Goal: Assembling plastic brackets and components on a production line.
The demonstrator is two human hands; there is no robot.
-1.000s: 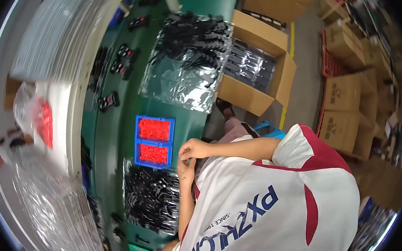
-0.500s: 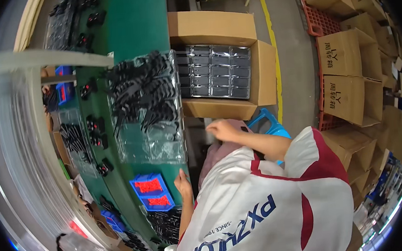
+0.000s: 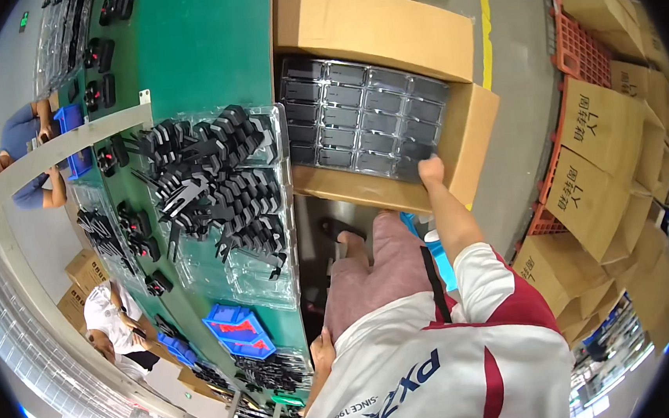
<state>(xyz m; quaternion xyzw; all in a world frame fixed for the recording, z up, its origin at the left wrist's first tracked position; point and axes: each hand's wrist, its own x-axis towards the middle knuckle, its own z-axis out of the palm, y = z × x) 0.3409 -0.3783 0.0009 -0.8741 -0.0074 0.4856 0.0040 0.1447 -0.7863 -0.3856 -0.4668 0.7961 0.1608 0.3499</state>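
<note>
An open cardboard box [image 3: 370,10] stands beside the green table, holding a clear plastic tray [image 3: 359,118] with rows of dark flat pieces in its pockets. My right hand [image 3: 431,171] reaches into the box at the tray's near right corner, fingers closed on the tray's edge; the fingertips are partly hidden. By the table's front edge, close to my body, my left hand [image 3: 324,353] holds nothing that I can see, its fingers loosely apart. On the table another clear tray [image 3: 265,281] carries a heap of black angular plastic parts [image 3: 230,182].
Blue bins [image 3: 240,332] with small red pieces sit on the table [image 3: 203,38]. Black devices [image 3: 137,220] line its far side, below a metal frame [image 3: 101,133]. Two people work beyond. Cartons [image 3: 600,188] and a red crate [image 3: 580,48] stand right; a blue stool [image 3: 442,259] is beside me.
My right hand has moved from my lap forward into the box, onto the tray's corner. My left hand has drawn back along the table edge. The view has shifted.
</note>
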